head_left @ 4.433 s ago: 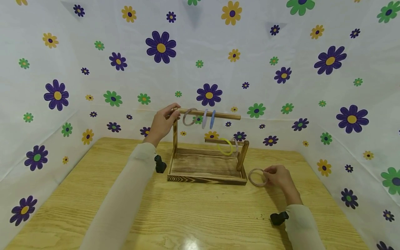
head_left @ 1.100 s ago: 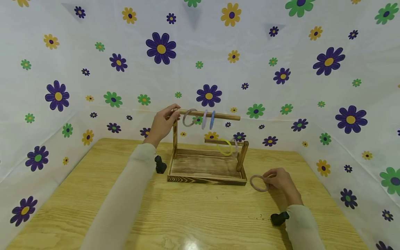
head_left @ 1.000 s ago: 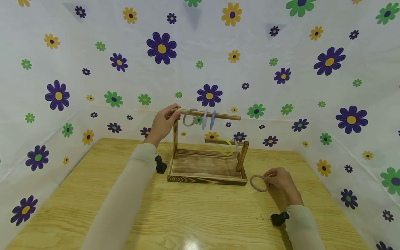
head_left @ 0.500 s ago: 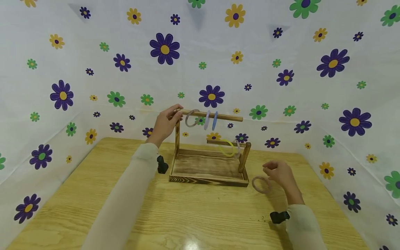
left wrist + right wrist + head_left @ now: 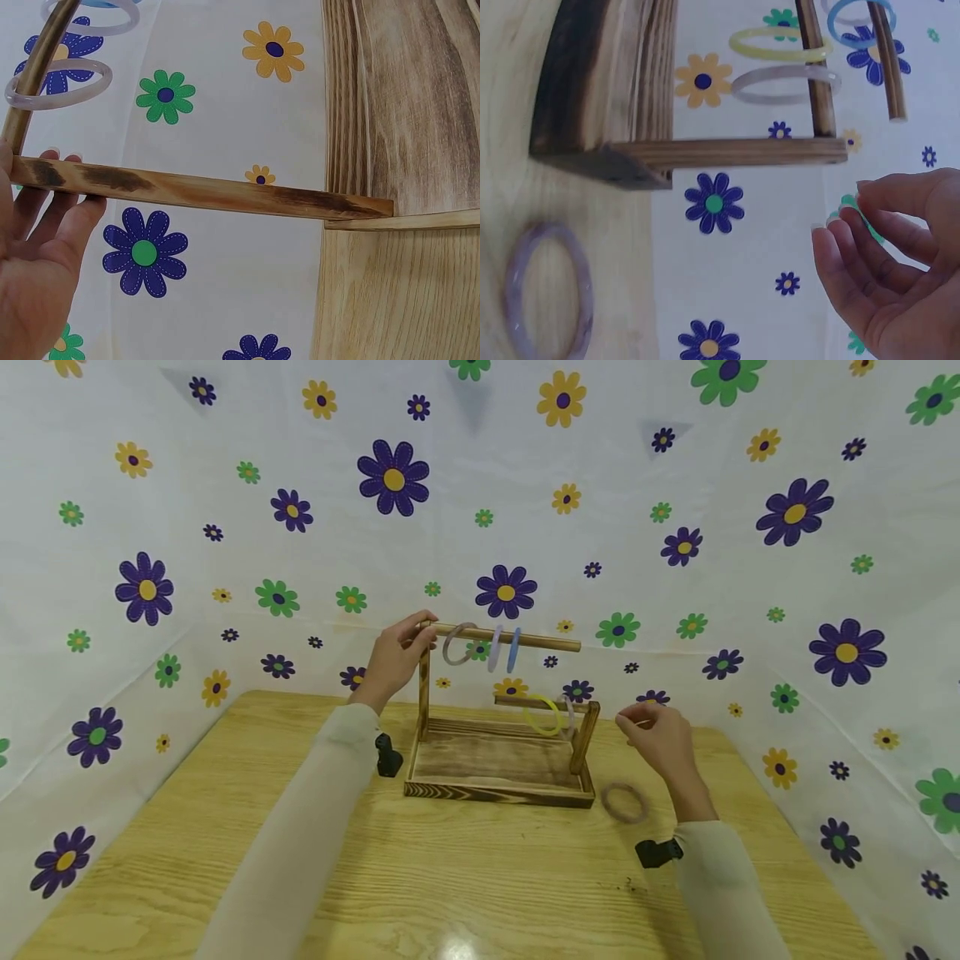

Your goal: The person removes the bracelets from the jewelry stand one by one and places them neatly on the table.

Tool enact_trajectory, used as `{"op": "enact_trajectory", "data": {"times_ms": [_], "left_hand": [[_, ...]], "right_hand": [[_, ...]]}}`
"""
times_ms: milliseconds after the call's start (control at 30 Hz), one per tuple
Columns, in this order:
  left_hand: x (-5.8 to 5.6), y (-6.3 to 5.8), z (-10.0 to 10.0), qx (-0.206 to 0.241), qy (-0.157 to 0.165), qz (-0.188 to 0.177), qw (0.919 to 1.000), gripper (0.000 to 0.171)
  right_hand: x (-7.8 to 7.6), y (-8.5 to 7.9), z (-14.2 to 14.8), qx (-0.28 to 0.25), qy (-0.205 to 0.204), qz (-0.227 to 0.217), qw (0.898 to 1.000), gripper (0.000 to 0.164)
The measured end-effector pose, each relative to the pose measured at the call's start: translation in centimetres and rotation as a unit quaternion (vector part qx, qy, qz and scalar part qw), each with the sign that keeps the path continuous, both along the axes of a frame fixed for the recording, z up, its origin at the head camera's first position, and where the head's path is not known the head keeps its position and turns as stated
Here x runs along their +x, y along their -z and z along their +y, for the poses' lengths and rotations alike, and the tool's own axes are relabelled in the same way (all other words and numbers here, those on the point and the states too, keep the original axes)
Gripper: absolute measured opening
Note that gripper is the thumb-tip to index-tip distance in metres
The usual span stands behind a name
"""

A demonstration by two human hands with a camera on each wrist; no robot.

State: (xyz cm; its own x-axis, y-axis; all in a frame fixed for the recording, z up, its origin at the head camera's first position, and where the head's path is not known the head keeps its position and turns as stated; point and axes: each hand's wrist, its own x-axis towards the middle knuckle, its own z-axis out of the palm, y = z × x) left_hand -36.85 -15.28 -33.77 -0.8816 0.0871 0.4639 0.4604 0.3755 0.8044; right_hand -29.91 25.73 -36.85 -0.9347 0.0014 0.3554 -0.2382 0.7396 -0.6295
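My left hand (image 5: pixel 393 657) grips the top of the tall post of a wooden bangle stand (image 5: pixel 487 792), thumb and fingers on opposite sides in the left wrist view. A greyish-brown bangle (image 5: pixel 447 647), a lavender bangle (image 5: pixel 495 649) and a blue bangle (image 5: pixel 513 650) hang from the upper bar. On the lower bar hang a yellow bangle (image 5: pixel 558 720) and a pale bangle (image 5: pixel 570 720). Right of the stand, a mauve bangle (image 5: pixel 514 289) lies flat on the table. My right hand (image 5: pixel 660 739) hovers beyond it, fingers loosely bent, holding nothing.
The wooden table (image 5: pixel 465 877) runs back to a white cloth (image 5: pixel 315 552) printed with flowers, which also closes in both sides. Small dark specks (image 5: pixel 628 885) lie on the table near my right sleeve. Each wrist wears a black camera (image 5: pixel 658 853).
My right hand has let go of the mauve bangle, which tipped from upright to lying flat, and has risen away toward the back. My left hand has stayed on the post.
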Motion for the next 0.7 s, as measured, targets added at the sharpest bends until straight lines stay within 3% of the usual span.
{"op": "enact_trajectory", "data": {"times_ms": [400, 700], "left_hand": [[0.2, 0.0, -0.1, 0.005, 0.004, 0.004, 1.0, 0.036], [0.1, -0.2, -0.1, -0.004, 0.0, 0.004, 1.0, 0.036]], "right_hand": [[-1.4, -1.5, -4.8, -0.038, -0.03, 0.037, 0.998, 0.023], [-2.3, -2.2, -7.8, -0.068, -0.058, 0.036, 0.995, 0.022]]}}
